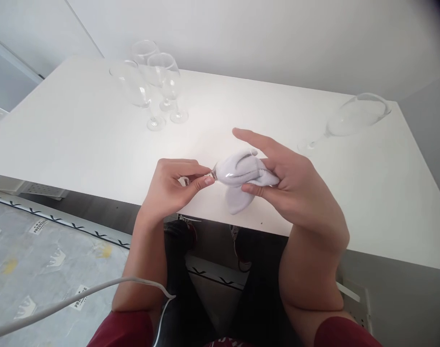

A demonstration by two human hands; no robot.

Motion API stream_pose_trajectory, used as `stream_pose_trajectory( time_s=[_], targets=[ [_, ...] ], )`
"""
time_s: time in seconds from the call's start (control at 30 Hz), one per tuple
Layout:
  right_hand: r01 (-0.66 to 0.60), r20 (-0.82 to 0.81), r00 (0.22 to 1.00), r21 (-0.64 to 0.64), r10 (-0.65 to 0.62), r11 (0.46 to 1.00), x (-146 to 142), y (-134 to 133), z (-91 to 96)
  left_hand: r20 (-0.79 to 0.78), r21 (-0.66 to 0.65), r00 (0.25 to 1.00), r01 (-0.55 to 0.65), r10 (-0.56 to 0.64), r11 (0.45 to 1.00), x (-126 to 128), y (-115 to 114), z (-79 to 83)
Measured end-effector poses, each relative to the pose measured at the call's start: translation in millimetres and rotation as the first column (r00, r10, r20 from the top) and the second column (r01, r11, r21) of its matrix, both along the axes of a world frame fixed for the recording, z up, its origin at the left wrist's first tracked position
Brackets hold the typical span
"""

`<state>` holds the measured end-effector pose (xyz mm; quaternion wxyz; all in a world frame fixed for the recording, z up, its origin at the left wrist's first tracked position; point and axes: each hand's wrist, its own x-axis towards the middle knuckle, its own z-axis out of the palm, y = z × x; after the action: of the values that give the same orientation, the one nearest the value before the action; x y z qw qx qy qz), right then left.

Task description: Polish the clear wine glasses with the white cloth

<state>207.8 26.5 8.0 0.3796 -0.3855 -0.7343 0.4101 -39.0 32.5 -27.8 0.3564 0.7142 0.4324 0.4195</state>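
My left hand [180, 183] pinches the stem of a wine glass [227, 171], which lies sideways in the air above the near edge of the table. A white cloth [261, 173] is stuffed into its bowl, and one flap hangs down below. With thumb and fingers my right hand [288, 178] grips the cloth at the glass's mouth, its index finger stretched out away from it. The foot of the glass is mostly hidden behind my left fingers.
Several stemmed glasses [165, 79] stand upright at the back left of the white table [78, 135]. Another clear glass [353, 118] is at the right end. A wall borders the back. A white cable [78, 299] crosses the lower left, over a printed mattress [42, 270].
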Motion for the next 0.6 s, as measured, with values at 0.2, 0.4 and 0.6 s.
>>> stream_pose_trajectory(
  time_s=[0.2, 0.4, 0.6],
  targets=[
    [0.514, -0.367, 0.821, 0.143, -0.437, 0.846, -8.2, 5.9, -9.6, 0.064, -0.015, 0.966, -0.25, 0.25, 0.968, 3.8, -0.8, -0.5],
    [0.19, 0.051, 0.945, 0.717, -0.322, 0.671, -21.4, 1.1, -6.7, -0.037, 0.016, 0.97, -0.239, 0.239, 0.971, 16.7, -5.4, 0.2],
    [0.058, 0.183, 0.959, 0.619, -0.216, 0.783, -29.6, -0.8, -11.0, -0.118, 0.358, 0.955, -0.215, 0.273, 0.909, 14.2, -15.2, 11.4]
  ],
)
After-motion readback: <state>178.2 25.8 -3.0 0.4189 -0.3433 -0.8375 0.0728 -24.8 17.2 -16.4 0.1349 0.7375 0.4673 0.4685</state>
